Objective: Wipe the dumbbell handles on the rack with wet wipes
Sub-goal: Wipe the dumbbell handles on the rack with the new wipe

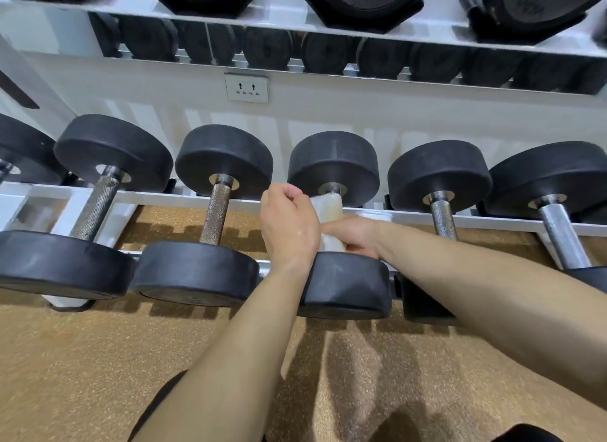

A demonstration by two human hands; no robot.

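The white wet wipe (328, 208) is wrapped round the handle (332, 189) of the middle dumbbell (348, 284) on the rack's lower tier, covering nearly all of the bar, so that only the chrome collar at the far head shows. The left hand (289, 224) is on the left of the handle with its back to the camera and its fingers curled inward; it seems to grip the wipe, though the grip itself is hidden. The right hand (354, 236) reaches in from the right and closes round the wipe and bar just above the near head. The dumbbell lies across the white rails of the rack (410, 216), one black round head far, one near. Just beside it on the left lies a dumbbell with a bare knurled handle (215, 214), and on the right another with a bare metal handle (443, 218); more sit further out on both sides. Above, an upper shelf (279, 17) carries larger black dumbbells. A double power socket (246, 88) is set in the white wall behind. Below the rack is a speckled tan floor (98, 359).
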